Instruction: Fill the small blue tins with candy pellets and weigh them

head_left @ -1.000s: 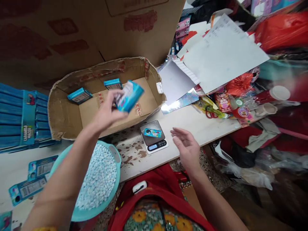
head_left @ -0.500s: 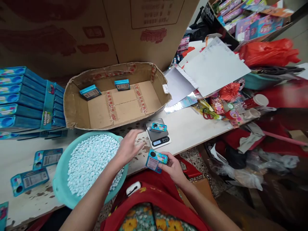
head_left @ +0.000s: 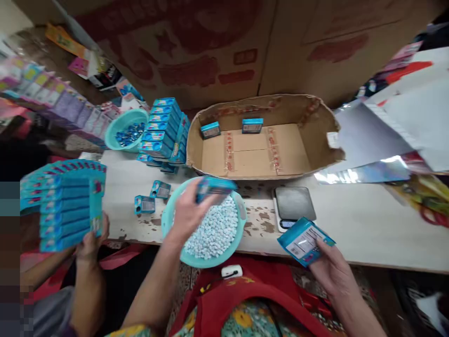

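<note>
My left hand [head_left: 189, 213] grips a small blue candy box [head_left: 214, 185] above a teal basin [head_left: 168, 216] full of small white candies. My right hand [head_left: 333, 269] holds another blue box [head_left: 303, 240], label side up, at the table's front edge, just in front of a small digital scale [head_left: 293, 203]. Nothing lies on the scale's plate. Behind the basin stands a low cardboard tray [head_left: 317, 161] with two blue boxes [head_left: 210, 129] [head_left: 252, 125] at its back wall.
At the left, another person's hand [head_left: 90, 239] holds a fanned stack of flat blue cartons [head_left: 65, 206]. Two small boxes [head_left: 144, 204] [head_left: 160, 189] lie on the table. A stack of blue boxes [head_left: 164, 131] and a teal bowl [head_left: 126, 131] stand behind; papers [head_left: 414, 121] lie right.
The view has swung left. The box that sat on the scale is gone from it. My left hand now holds a box over the basin; my right hand has moved right with its box.
</note>
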Demonstrator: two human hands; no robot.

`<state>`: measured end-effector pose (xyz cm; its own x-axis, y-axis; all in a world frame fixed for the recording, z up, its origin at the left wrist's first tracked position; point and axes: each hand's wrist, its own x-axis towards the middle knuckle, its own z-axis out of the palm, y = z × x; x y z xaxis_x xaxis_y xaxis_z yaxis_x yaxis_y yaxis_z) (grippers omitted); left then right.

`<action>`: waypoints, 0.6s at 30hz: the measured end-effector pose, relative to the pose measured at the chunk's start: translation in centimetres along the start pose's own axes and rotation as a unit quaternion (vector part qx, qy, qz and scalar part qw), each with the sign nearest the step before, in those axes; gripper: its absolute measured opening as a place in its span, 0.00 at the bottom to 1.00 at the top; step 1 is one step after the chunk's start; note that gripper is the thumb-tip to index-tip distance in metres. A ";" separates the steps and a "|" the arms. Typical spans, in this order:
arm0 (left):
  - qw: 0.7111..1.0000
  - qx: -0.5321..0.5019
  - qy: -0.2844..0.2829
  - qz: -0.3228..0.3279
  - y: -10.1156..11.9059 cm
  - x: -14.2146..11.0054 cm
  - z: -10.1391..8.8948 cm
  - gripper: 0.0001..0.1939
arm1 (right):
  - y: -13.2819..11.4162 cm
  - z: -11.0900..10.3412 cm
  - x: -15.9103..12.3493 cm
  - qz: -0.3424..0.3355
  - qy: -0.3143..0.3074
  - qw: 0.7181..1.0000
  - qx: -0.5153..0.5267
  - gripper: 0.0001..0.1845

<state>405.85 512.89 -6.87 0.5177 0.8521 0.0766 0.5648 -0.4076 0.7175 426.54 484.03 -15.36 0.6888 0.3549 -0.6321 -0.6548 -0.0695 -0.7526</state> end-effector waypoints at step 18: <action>0.886 0.277 0.009 -0.372 -18.7 -4.2 -5.1 0.28 | 0.4 11.1 -2.3 -0.085 -0.166 0.972 -0.141 0.27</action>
<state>389.82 518.64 -17.11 -0.1380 0.9557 -0.2598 0.9767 0.1749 0.1247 421.19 493.52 -12.17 0.6105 0.6623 -0.4344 -0.3968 -0.2190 -0.8914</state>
